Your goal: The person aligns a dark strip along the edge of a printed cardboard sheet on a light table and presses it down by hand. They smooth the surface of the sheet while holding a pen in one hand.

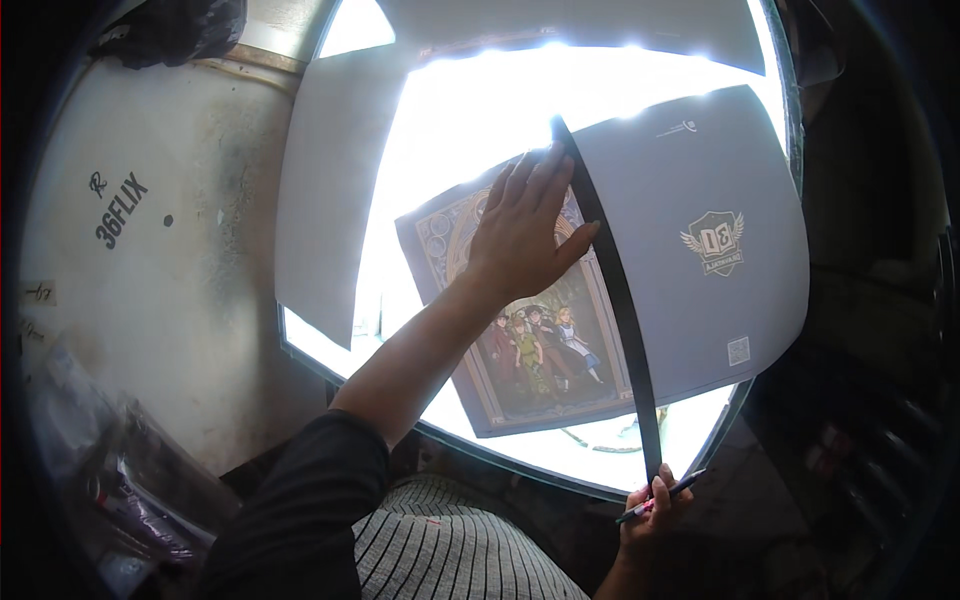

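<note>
My left hand (530,215) lies flat with its fingers stretched out, pressing on a printed sheet (520,390) that bears a framed drawing of several cartoon figures. Its thumb and fingertips touch a long dark straightedge (626,320), which runs across the sheet from top to bottom. The plain grey half of the sheet, to the right of the straightedge, shows a mirrored crest (712,243) and a small square code. At the lower right, my right hand (655,510) is closed around a slim dark-and-pink pen (685,484). Its fingertips meet the near end of the straightedge.
The sheet rests on a brightly lit light table (475,115). Other large sheets lie at its left (325,215) and far (600,22) edges. A stained pale board (170,290) stands left, with clear plastic bags (140,480) below it and a dark bag (180,30) at the top.
</note>
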Demonstrator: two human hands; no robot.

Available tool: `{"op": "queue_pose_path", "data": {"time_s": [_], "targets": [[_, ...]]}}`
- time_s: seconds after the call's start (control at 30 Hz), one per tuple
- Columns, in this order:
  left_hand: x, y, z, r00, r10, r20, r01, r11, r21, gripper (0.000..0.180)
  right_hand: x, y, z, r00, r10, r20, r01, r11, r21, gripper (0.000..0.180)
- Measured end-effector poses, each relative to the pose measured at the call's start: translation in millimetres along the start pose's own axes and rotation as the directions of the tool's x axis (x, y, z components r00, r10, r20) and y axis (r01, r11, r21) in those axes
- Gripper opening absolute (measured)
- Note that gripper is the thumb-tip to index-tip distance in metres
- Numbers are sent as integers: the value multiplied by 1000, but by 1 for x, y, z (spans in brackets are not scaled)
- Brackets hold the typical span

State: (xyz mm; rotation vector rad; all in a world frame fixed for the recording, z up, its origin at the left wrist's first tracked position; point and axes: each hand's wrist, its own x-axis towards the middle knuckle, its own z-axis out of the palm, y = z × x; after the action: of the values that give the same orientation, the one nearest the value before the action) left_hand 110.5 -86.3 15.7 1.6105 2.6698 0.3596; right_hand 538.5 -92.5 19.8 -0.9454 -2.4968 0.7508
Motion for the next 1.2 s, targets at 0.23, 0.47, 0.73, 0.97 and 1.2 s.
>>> {"op": "queue_pose_path", "data": {"time_s": [0.23,0.47,0.73,0.97,1.2], "targets": [[1,2,2,1000,4,13,-4,1000,15,74,-2,4,0,1000,-7,-3,7,1000,-1,32],[1,1,1,1000,-4,21,4,1000,16,75,-3,4,1,1000,2,-12,-2,1000,15,35],[-1,-2,0,1000,15,-10,-15,1000,16,75,-3,0,0,1000,20,-6,-20,1000,19,38],[7,7,-3,996,-3,85,20,979,-203,99,2,-2,-5,997,68,22,-69,995,74,45],[7,5,3,993,113,31,-110,990,-86,122,2,3,-6,997,75,20,-77,990,118,50]]}}
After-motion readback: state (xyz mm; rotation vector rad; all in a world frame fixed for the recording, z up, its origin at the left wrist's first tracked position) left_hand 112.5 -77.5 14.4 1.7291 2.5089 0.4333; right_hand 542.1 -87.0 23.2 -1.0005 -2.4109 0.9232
